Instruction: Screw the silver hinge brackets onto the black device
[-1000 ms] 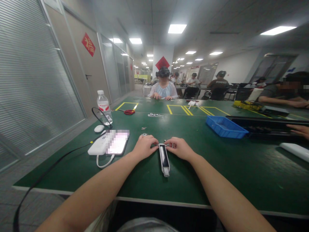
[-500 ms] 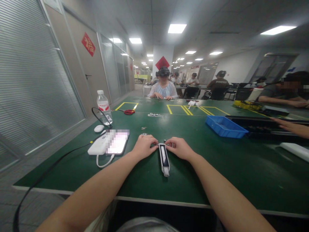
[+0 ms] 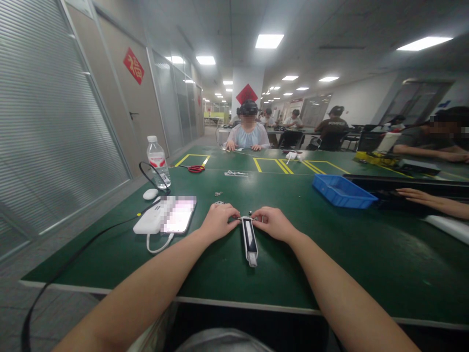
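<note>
On the green table in front of me lies a slim, long dark object with a white rim (image 3: 249,237), its near end pale. My left hand (image 3: 219,220) is closed in a pinch at the left of its far end. Opposite it, my right hand (image 3: 273,224) pinches at the right of that same end. Something thin and metallic shows at the fingertips, too small to name. A tiny dark round piece (image 3: 250,212) lies just beyond the far end. Small metallic bits (image 3: 219,194) rest past my left hand.
Left stand a water bottle (image 3: 158,164), a phone (image 3: 179,215) and a white power bank (image 3: 150,217) with cables. Red-handled scissors (image 3: 196,169) lie farther back. A blue tray (image 3: 342,191) sits at right, near a co-worker's hand (image 3: 421,196). Another person (image 3: 248,133) sits opposite.
My hands and the slim object stay almost still. The co-worker's hand at the right has moved left and slightly down. The person opposite has moved their hands farther apart.
</note>
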### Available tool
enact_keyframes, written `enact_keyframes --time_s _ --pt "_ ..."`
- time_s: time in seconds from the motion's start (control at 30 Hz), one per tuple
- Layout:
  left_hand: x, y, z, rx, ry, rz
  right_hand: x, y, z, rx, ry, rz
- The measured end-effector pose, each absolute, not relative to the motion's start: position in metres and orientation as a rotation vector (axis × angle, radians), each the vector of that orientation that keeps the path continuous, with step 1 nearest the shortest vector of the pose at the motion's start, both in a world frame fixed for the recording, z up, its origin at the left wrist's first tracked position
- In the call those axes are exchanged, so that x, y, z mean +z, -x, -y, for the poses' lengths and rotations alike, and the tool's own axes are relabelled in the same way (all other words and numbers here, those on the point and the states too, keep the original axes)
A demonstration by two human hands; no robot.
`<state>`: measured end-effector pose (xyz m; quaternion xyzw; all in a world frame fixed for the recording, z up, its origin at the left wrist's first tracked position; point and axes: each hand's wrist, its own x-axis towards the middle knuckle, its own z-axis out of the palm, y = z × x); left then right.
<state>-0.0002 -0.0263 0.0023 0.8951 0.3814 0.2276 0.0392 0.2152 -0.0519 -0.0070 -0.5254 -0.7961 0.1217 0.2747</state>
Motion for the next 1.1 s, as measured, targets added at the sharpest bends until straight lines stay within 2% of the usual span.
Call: enact_keyframes --time_s 1.1 --pt "0.0081 0.0040 0.0286 0.645 -2.693 -1.247 -0.0072 -0.2192 0.0503 0.318 1.473 2.109"
